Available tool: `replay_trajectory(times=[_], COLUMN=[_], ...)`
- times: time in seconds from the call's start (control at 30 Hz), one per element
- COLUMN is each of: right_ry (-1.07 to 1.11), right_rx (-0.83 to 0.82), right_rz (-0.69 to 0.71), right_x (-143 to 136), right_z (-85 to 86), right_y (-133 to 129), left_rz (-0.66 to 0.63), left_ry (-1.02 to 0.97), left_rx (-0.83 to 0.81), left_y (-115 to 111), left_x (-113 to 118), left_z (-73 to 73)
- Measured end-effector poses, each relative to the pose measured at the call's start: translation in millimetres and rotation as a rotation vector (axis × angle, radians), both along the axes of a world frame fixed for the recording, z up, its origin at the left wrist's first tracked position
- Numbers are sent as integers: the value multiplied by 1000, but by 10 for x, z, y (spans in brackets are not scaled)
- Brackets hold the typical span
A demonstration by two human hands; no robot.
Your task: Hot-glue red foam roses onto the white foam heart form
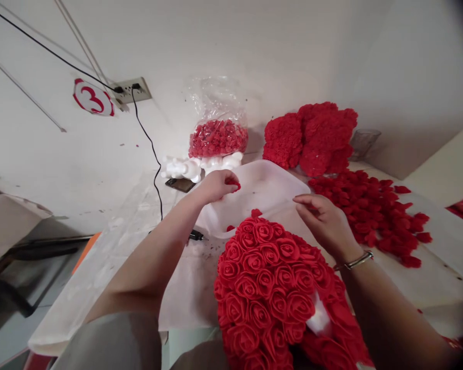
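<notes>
While the left hand (215, 186) reaches out over the white tray (270, 185) near the middle of the tabletop (111, 241), its fingertips are pinched together on a single red foam rose (233, 182). The right hand (324, 221) hovers just beyond the rose-covered form (272, 288), which sits at the near edge of the tabletop, against the person's lap; its fingers are loosely curled and slightly apart, holding nothing that can be seen. A bare white patch (319, 317) shows on the form's right flank. Loose roses (370, 213) lie heaped along the right side of the tabletop, with finished red pieces (310, 136) and a clear bag of roses (218, 134) toward the far edge, beside white foam parts (195, 167).

Only the head view is given. The pinched rose looks lightly held, so it could drop into the tray if the fingertips loosen. The form, unsupported by either hand, could tip off the near edge.
</notes>
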State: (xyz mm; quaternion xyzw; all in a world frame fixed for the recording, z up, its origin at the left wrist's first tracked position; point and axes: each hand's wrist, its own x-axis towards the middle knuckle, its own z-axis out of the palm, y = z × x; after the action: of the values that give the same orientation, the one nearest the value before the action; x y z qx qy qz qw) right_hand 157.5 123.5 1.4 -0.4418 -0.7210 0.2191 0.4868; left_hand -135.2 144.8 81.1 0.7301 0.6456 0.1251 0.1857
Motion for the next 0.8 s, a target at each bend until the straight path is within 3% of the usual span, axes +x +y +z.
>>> replay_trajectory(times=[0.1,0.23,0.4,0.53,0.63,0.7,0.8], right_ry=[36,92,170,235,292,337,394], right_rx=[-8,6,-12,-9,-6,-11,-25], right_rz=[85,231,284,260,233,209,149], right_x=[-75,-267,-399,-357,-266,-183,-56], right_z=[375,710,817,827,790,737,651], right_y=[-105,-236,-320,-363,-401,-434,-495], left_rz=[-88,-314,-407,-435,-339,-202,195], left_ry=[-212,-616,-700,-788,-690,-579,-178], left_rx=[93,205,236,172,259,317,300], left_y=[-282,-598,-761,-807,-858,-911,-1033], left_x=[208,503,712,684,443,154,-399], left_z=[248,398,445,485,503,465,274])
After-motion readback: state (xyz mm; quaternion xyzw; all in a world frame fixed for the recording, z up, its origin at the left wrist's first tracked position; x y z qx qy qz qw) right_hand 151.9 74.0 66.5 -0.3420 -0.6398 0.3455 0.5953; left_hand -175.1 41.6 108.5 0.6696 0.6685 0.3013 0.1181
